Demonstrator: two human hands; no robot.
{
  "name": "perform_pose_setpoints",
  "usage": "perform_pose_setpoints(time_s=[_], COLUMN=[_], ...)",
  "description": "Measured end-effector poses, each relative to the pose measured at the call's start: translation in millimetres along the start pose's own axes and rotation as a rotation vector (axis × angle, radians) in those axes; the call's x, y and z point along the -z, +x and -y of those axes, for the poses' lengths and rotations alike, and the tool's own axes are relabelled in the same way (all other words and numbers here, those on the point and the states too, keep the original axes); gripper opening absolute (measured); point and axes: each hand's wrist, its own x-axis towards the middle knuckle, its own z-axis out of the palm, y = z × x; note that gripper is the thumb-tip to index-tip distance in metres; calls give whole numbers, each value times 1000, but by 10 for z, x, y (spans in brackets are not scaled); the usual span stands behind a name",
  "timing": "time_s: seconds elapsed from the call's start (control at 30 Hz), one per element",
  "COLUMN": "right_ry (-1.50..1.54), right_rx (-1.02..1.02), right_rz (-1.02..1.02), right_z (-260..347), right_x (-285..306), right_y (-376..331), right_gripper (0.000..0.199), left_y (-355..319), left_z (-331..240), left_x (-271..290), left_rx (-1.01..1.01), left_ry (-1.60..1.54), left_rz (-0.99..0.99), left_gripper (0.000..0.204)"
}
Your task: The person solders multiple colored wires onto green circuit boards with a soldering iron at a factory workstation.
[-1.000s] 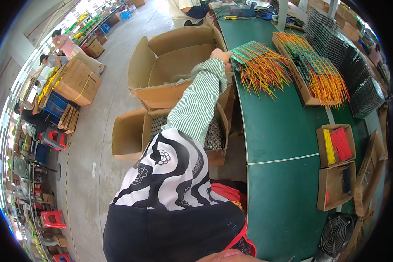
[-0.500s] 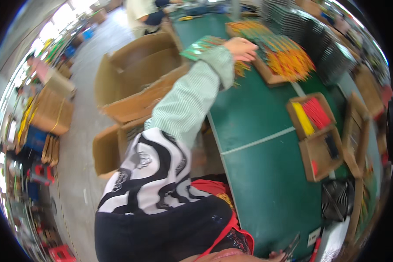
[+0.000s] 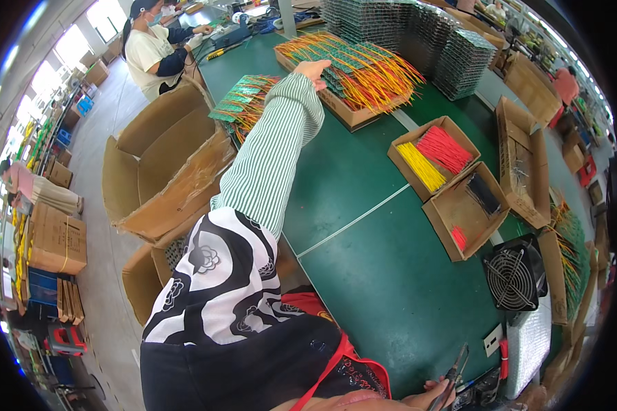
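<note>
My left arm, in a green-and-white striped sleeve, stretches far across the green table. My left hand [image 3: 312, 73] is at the near left edge of a shallow cardboard box [image 3: 355, 120] heaped with green circuit boards [image 3: 344, 61] and orange and red wires [image 3: 384, 81]. Its fingers reach out to the boards, and nothing shows in its grip. Left of my wrist lies another pile of wired circuit boards [image 3: 240, 96]. At the bottom edge, partly cut off, my right hand [image 3: 425, 397] is closed around a slim dark tool with pointed metal tips [image 3: 454, 372].
Right of centre, cardboard trays hold yellow wires [image 3: 420, 166], red wires [image 3: 449, 149] and black pieces [image 3: 483, 194]. A black fan [image 3: 514, 277] stands at the right edge. Large open carton [image 3: 164, 185] sits left of the table. Stacked racks [image 3: 463, 65] and a seated co-worker [image 3: 151, 51] are beyond.
The view has swung, so the table and boxes sit further left and more of the far end shows. My left hand stays by the box of boards; my right hand still holds its tool.
</note>
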Motion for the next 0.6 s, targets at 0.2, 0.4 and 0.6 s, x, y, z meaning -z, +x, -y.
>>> perform_pose_setpoints(time_s=[0.2,0.4,0.6], right_ry=[3,-2,0], right_rx=[-7,-24,-35], right_rz=[62,38,47], right_z=[1,-33,23], right_x=[-77,-81,-88], right_y=[-49,2,-18], right_gripper=[37,36,35], left_y=[127,212,205], left_z=[-70,-121,-174], left_x=[303,133,41], left_rx=[59,64,-84], left_ry=[-1,218,268], left_rz=[-124,-114,-239], left_gripper=[79,74,68])
